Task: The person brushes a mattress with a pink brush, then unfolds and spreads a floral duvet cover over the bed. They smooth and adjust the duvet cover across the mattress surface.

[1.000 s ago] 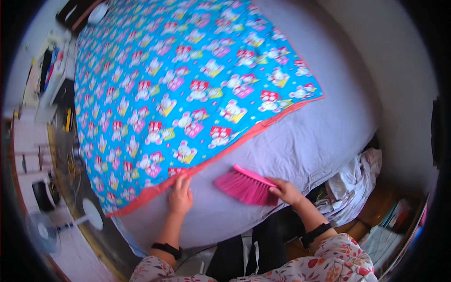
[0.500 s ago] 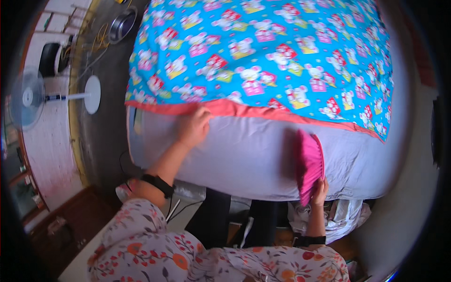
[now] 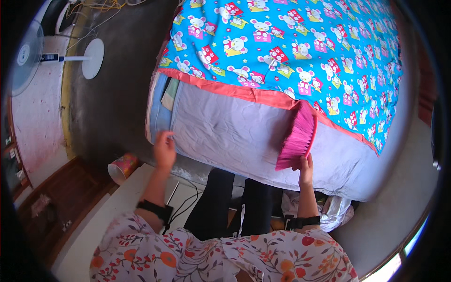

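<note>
My right hand [image 3: 304, 168] is closed round the handle end of a pink bed brush [image 3: 299, 136]. Its long bristles point left, over the pale lavender sheet [image 3: 225, 127]. Above the bed's near left corner, my left hand [image 3: 164, 149] has loosely curled fingers, slightly apart, with nothing visible in them. A blue quilt [image 3: 282, 47] printed with white mice covers the far part of the bed. Its coral border [image 3: 235, 90] runs across the sheet just beyond the brush tip.
A standing fan [image 3: 28, 56] with a round white base [image 3: 94, 58] is on the left. A colourful bin [image 3: 123, 168] sits beside a white surface [image 3: 108, 211] near my left arm. Crumpled silvery plastic [image 3: 336, 211] lies below the bed's near right side. A wall [image 3: 413, 155] runs along the right.
My left hand has left the quilt's coral border and come back toward the near left corner. My right hand has moved the brush farther up the sheet and tilted it. The view has shifted.
</note>
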Action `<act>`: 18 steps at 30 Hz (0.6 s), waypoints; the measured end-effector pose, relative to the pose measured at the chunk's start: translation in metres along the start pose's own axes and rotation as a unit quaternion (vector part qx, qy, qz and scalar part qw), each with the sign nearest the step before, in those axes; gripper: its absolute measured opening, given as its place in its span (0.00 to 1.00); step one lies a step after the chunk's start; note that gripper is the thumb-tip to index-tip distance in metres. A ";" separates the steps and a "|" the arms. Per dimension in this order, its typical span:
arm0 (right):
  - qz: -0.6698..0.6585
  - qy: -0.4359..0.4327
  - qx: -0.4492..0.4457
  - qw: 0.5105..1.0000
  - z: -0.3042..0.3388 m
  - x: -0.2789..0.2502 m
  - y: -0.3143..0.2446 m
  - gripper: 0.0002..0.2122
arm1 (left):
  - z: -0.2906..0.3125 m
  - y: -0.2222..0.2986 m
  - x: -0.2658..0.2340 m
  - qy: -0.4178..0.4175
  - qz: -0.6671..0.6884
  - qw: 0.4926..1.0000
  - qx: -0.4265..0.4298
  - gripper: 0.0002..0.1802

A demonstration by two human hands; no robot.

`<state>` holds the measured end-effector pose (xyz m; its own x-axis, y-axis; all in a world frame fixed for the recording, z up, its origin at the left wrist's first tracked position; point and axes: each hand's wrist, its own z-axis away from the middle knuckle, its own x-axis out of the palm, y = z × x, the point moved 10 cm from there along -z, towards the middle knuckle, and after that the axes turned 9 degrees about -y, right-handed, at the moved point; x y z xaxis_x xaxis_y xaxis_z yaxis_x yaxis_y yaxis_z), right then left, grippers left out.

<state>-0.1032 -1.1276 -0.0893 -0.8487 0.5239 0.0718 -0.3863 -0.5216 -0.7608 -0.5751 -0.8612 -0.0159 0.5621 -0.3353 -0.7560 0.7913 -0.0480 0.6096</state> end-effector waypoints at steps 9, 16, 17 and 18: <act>-0.141 0.042 -0.006 0.989 0.022 -0.035 0.015 0.24 | 0.004 0.214 0.168 -0.202 0.116 0.957 0.176 0.15; 0.113 -0.103 0.052 0.987 0.026 -0.142 -0.008 0.26 | -0.037 0.358 0.250 -0.171 0.010 0.934 0.314 0.16; 0.242 -0.131 -0.008 0.961 0.023 -0.156 -0.022 0.27 | -0.039 0.378 0.265 -0.158 -0.001 0.929 0.335 0.17; 0.362 -0.150 -0.058 0.918 0.022 -0.168 -0.032 0.27 | -0.038 0.397 0.280 -0.146 -0.012 0.924 0.354 0.17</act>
<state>0.0443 -1.2138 -0.0631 -0.9357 -0.1499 -0.3194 0.3452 -0.5762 -0.7408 -0.0944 -0.9386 0.0048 0.3763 -0.5611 -0.7373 0.3889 -0.6266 0.6754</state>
